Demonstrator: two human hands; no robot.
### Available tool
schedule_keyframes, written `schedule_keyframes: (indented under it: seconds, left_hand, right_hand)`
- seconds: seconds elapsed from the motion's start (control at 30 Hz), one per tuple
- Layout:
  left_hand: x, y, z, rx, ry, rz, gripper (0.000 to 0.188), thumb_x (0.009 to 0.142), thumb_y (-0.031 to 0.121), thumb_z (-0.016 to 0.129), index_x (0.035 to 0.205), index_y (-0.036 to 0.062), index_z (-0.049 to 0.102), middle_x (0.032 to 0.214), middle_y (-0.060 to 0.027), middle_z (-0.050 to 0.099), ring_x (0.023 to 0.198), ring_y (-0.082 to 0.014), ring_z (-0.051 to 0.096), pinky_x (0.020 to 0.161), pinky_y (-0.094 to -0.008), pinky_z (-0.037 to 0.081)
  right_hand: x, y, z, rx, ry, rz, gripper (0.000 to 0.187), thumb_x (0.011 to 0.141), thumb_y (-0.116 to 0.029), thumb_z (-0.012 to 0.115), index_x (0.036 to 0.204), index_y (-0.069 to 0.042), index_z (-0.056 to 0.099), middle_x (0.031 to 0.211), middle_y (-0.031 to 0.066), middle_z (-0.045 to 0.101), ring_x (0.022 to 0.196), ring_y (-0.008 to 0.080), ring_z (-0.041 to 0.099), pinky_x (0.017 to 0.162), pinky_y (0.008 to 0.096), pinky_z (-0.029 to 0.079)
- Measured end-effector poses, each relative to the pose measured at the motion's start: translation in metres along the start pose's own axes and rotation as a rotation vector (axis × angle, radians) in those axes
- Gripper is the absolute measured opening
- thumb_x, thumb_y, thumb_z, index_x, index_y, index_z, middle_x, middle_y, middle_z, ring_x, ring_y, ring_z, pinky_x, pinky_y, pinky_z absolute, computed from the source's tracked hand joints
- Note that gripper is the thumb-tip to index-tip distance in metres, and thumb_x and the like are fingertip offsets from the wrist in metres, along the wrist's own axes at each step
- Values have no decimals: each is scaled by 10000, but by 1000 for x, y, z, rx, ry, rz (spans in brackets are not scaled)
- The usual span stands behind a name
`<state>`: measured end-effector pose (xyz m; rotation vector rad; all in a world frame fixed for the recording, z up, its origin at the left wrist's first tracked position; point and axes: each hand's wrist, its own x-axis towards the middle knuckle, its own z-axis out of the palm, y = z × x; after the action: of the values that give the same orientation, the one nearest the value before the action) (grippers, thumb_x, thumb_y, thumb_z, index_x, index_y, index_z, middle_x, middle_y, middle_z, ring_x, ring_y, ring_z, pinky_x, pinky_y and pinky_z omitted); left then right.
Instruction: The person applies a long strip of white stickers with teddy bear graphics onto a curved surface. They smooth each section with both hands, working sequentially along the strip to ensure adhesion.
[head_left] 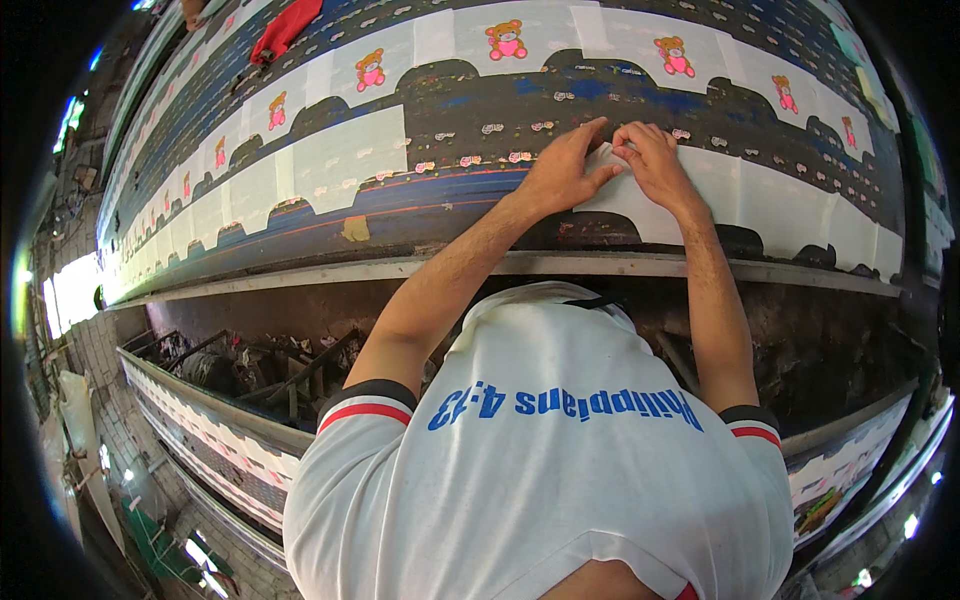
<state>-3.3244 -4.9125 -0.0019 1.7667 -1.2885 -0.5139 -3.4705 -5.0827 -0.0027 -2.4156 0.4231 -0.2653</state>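
Both my hands are over a white cut fabric panel [636, 208] on the near side of a long dark printing table [480, 205]. My left hand [572, 172] rests at the panel's left edge, its fingers stretched forward and the thumb spread apart on the cloth. Beside it, my right hand [652, 165] is closed, thumb and fingertips bent together at the panel's far edge. The cloth between the fingertips is mostly hidden. More white panels lie in line to the right, and another white panel [345, 160] lies to the left across a bare dark stretch.
Across the table runs a row of white panels printed with pink-and-brown teddy bears [507, 40]. A red cloth [285, 30] lies at the far left. A tan scrap [356, 228] sits near the table's front ledge [560, 263]. Behind me stands another table with printed panels [215, 425].
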Motion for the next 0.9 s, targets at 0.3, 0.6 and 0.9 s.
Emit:
schedule_keyframes:
  seconds: [0.3,0.6,0.9]
  left_hand:
    - [-23,-23,-58,-121,108,-241,250,994,167,813,1200,46,744,1066,-87,747,956,-156,699,851,-332,576]
    - [-74,-99,-202,-200,462,-475,186,989,166,841,1086,17,784,922,17,740,837,-66,643,754,-244,518]
    - [-89,-158,-257,-83,557,-540,275,977,233,846,1101,-4,782,925,-48,781,806,-101,688,698,-285,550]
  right_hand:
    - [4,15,-19,96,-246,-121,95,1014,-17,635,986,-105,656,950,38,653,1010,251,640,1094,425,367]
    - [38,-15,16,31,-30,-197,235,992,39,596,1026,-75,799,1024,56,734,1001,239,693,1032,424,454]
    - [78,-39,59,217,39,62,212,1068,-73,658,1229,-37,791,1074,53,711,907,152,663,818,296,531]
